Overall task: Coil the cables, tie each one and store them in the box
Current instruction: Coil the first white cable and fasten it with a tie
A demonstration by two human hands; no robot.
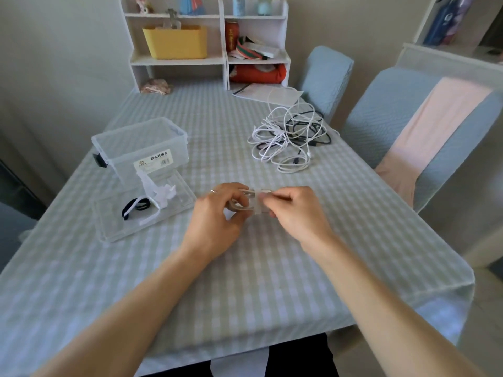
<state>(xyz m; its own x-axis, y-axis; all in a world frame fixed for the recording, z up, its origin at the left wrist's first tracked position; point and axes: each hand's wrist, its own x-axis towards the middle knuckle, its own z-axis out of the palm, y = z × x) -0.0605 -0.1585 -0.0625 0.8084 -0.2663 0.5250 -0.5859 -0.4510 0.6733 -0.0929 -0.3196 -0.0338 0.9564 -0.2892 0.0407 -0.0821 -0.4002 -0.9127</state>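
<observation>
A small coiled white cable (241, 205) hangs just above the table's middle, held between both hands. My left hand (219, 216) grips the coil's left side. My right hand (292, 210) pinches a white tie strap (257, 202) wrapped across the coil. A tangled heap of white and black cables (288, 137) lies at the far right of the table. The clear plastic box (141, 145) stands at the left. Its flat lid (109, 213) lies in front of it with white and black tie straps (147, 202) on top.
The table carries a checked cloth (245, 281). A white shelf unit (206, 39) with a yellow bin stands at the far edge, a paper sheet (261, 93) beside it. Two blue-covered chairs (408, 126) stand along the right side.
</observation>
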